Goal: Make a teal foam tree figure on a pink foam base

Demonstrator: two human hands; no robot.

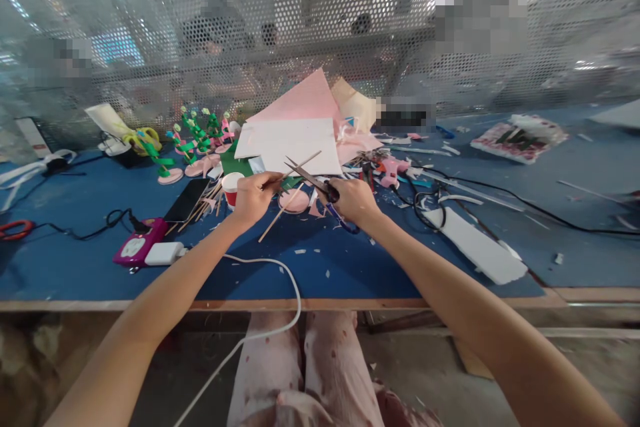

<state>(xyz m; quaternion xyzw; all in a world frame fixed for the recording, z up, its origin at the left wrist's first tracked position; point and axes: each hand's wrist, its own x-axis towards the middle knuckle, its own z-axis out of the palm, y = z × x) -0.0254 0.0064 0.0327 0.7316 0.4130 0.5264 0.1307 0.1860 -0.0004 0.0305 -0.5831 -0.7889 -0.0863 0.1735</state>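
My left hand (255,200) is closed in a pinch on a thin wooden stick (309,159) that points up to the right. My right hand (354,201) grips a pair of scissors (309,177), its fingers around the dark handles. The scissor blades reach left and cross the stick in view; whether they touch it I cannot tell. Below the blades lies a round pink disc (295,201) on the blue table. Another wooden stick (273,223) slants beneath my left hand. Just left of that hand stands a red and white paper cup (232,181).
Behind my hands lie white (295,137) and pink sheets (305,101). Green paper plants on pink bases (171,176) stand left, near a phone (188,200) and magenta power strip (143,241). A pink glue gun (392,171), black cables and white scraps (475,245) lie right.
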